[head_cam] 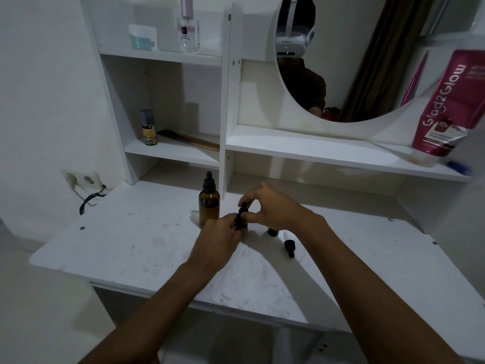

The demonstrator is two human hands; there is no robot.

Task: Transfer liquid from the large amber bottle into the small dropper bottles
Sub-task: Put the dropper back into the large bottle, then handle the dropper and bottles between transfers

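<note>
On the desk (131, 245), centre: a small dropper bottle (242, 221), dark and upright, sits between both hands; whether its base touches the white top I cannot tell
left hand (220, 235): fingers curled round the lower body of the small dropper bottle, gripping it from the near side
right hand (273, 208): thumb and forefinger pinch the black cap (244, 207) on top of that bottle, with the other fingers arched above it
large amber bottle (209, 206): stands upright on the desk just left of the hands, black dropper top on, close to the left hand's fingertips
second small bottle (273, 231): dark, standing under the right palm, its upper part hidden by the hand
loose dropper (289, 246): lies flat on the desk beside the right wrist, black bulb nearest me, glass tube pointing away towards the second small bottle
lower left shelf: a yellow spray can (149, 127) upright, a brown comb (191, 139) lying beside it
top left shelf: a clear perfume bottle (187, 27) and a white-and-teal packet (143, 37)
right shelf: a pink tube (446, 106) leaning by the round mirror (367, 61)
left wall: a socket (84, 178) with a black cable hanging below
</note>
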